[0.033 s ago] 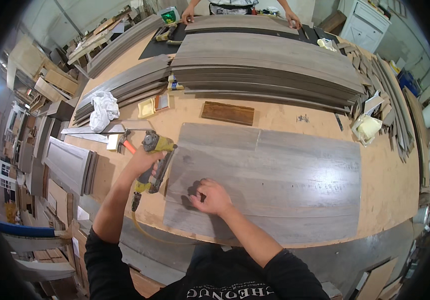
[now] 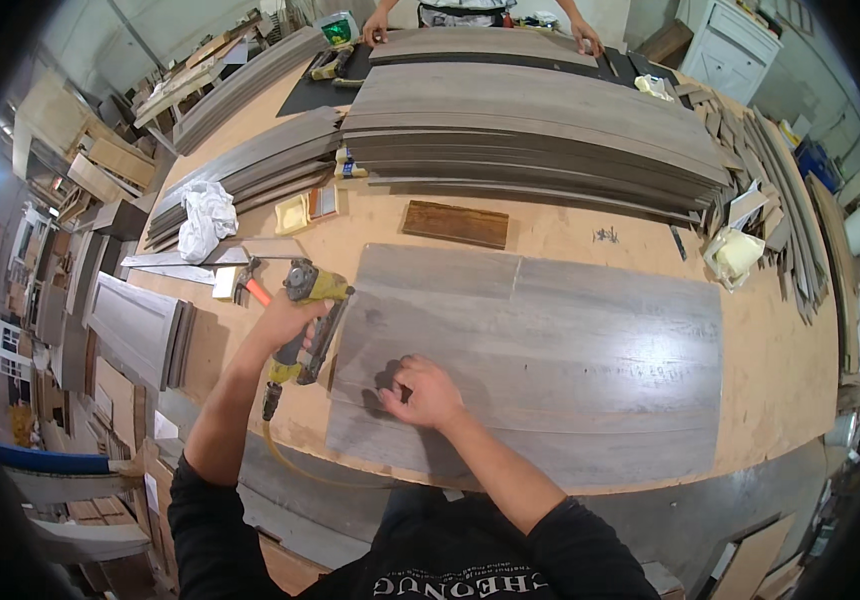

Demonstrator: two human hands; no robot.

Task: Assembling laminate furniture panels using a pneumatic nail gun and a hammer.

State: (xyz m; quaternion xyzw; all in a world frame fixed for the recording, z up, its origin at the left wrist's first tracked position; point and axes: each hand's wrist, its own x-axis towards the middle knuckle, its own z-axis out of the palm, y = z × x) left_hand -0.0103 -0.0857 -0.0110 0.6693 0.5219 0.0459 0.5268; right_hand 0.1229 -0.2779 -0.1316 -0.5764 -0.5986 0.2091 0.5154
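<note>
My left hand (image 2: 288, 318) is wrapped round the grip of a yellow and black nail gun (image 2: 316, 288). The tool stands at the left edge of a wide grey wood panel (image 2: 540, 350), and a yellow air hose (image 2: 285, 455) trails from its lower end. Over the left part of that panel is my right hand (image 2: 422, 392), its fingers curled in and nothing visible in them. Left of the nail gun lies a hammer (image 2: 256, 290) with an orange handle, partly hidden by my hand.
Beyond the panel lie a brown wood block (image 2: 456, 224) and a tall stack of grey boards (image 2: 540, 150). A white cloth (image 2: 208, 220) rests on boards at the left. Scrap strips (image 2: 780, 210) crowd the right side. Across the table, a co-worker's hands (image 2: 586, 40) touch another board.
</note>
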